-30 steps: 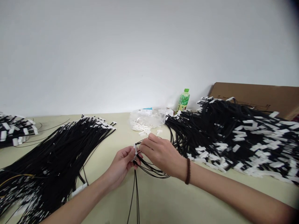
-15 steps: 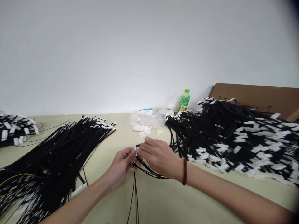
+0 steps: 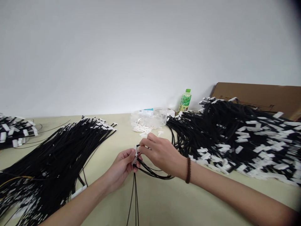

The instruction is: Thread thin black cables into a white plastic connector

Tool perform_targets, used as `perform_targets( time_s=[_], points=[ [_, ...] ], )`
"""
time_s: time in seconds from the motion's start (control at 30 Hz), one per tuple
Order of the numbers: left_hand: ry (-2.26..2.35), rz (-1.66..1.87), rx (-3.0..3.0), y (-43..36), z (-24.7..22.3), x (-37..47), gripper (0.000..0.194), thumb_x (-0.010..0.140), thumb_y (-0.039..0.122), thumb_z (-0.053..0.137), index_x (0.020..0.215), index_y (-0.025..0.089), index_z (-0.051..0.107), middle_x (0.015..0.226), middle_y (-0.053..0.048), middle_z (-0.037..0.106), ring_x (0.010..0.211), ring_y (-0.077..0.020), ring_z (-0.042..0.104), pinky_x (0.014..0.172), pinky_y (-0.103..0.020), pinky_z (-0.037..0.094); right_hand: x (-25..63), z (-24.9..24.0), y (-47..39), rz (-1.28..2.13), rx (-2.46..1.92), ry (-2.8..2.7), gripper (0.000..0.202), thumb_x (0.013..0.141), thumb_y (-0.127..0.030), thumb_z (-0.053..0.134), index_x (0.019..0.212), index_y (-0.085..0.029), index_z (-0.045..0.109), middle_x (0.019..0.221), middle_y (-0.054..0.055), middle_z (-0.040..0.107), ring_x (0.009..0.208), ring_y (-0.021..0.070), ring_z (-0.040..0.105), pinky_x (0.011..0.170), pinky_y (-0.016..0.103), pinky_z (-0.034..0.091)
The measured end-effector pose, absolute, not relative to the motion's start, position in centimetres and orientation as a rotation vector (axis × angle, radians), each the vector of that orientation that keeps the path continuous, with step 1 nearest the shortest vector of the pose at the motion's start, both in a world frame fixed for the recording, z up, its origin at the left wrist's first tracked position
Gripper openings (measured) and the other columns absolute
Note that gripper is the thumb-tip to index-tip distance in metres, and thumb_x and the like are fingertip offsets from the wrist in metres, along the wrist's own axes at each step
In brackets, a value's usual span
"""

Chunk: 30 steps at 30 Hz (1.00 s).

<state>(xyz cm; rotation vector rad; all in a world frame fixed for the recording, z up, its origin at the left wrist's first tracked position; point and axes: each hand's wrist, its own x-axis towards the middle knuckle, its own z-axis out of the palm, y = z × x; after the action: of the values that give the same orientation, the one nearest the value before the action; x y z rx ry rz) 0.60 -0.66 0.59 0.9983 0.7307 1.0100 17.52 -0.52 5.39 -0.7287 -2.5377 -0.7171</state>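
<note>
My left hand (image 3: 122, 164) pinches a small white plastic connector (image 3: 135, 151) between thumb and fingers. Several black cables (image 3: 154, 175) run from it, looping to the right beneath my other hand, while a few thin ends hang straight down below. Just right of the connector, my right hand (image 3: 162, 155) is closed, its thumb and forefinger pinching a black wire end at the connector's side. The fingers partly hide that wire, so I cannot tell whether it sits inside the connector. A brown band circles the right wrist.
Long black cables (image 3: 61, 157) with white ends lie heaped on the left. A bigger cable pile (image 3: 225, 131) with white connectors fills the right. Behind my hands are a clear plastic bag (image 3: 150, 118) with loose white connectors, a green-capped bottle (image 3: 185, 101) and a cardboard box (image 3: 254, 95).
My right hand has shifted slightly right and its fingers have lifted a little off the connector. The cable loop beneath swung slightly right. My left hand keeps its hold almost unmoved.
</note>
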Motion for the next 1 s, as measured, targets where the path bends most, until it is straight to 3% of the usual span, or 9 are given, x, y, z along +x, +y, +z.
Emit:
perform_targets(
  time_s=[0.17, 0.53, 0.7, 0.8, 1.0],
  points=[
    [0.726, 1.007, 0.989, -0.5, 0.3, 0.6, 0.024, 0.073, 0.035, 0.062, 0.069, 0.012, 0.060, 0.065, -0.001, 0.054, 0.052, -0.0068, 0.046, 0.042, -0.018, 0.031, 17.4, 5.4, -0.2, -0.790, -0.616, -2.567, 0.012, 0.084, -0.008, 0.044, 0.079, -0.012, 0.054, 0.076, 0.007, 0.048, 0.077, 0.0200, 0.040, 0.055, 0.029, 0.035],
    [0.722, 1.069, 0.919, -0.4, 0.3, 0.6, 0.024, 0.068, 0.035, 0.067, 0.064, 0.012, 0.059, 0.056, 0.001, 0.052, 0.048, -0.0062, 0.044, 0.041, -0.017, 0.029, 16.7, 5.2, 0.4, -0.730, -0.602, -2.624, 0.011, 0.086, -0.011, 0.043, 0.081, -0.013, 0.053, 0.079, 0.007, 0.047, 0.081, 0.0204, 0.039, 0.058, 0.030, 0.038],
    [0.725, 1.078, 0.916, -0.5, 0.2, 0.5, 0.023, 0.070, 0.035, 0.065, 0.070, 0.013, 0.060, 0.066, -0.001, 0.056, 0.052, -0.0063, 0.048, 0.043, -0.017, 0.031, 17.0, 5.1, 0.1, -0.717, -0.722, -2.521, 0.020, 0.091, -0.020, 0.039, 0.105, -0.010, 0.050, 0.095, 0.010, 0.049, 0.084, 0.0208, 0.040, 0.059, 0.029, 0.043],
    [0.750, 1.084, 0.888, -0.5, 0.2, 0.6, 0.024, 0.071, 0.036, 0.065, 0.072, 0.012, 0.061, 0.068, -0.002, 0.058, 0.052, -0.0062, 0.048, 0.043, -0.017, 0.032, 17.8, 5.2, -0.3, -0.649, -0.703, -2.457, 0.030, 0.092, -0.014, 0.031, 0.119, -0.006, 0.041, 0.098, 0.013, 0.048, 0.089, 0.0216, 0.041, 0.066, 0.031, 0.045],
    [0.761, 1.084, 0.877, -0.4, 0.3, 0.6, 0.025, 0.071, 0.037, 0.064, 0.072, 0.012, 0.061, 0.067, -0.002, 0.058, 0.051, -0.0060, 0.048, 0.043, -0.017, 0.032, 18.9, 5.2, -0.9, -0.372, -0.653, -2.346, 0.024, 0.091, -0.009, 0.032, 0.102, -0.013, 0.054, 0.079, 0.006, 0.051, 0.072, 0.0142, 0.043, 0.060, 0.023, 0.040]
  ],
)
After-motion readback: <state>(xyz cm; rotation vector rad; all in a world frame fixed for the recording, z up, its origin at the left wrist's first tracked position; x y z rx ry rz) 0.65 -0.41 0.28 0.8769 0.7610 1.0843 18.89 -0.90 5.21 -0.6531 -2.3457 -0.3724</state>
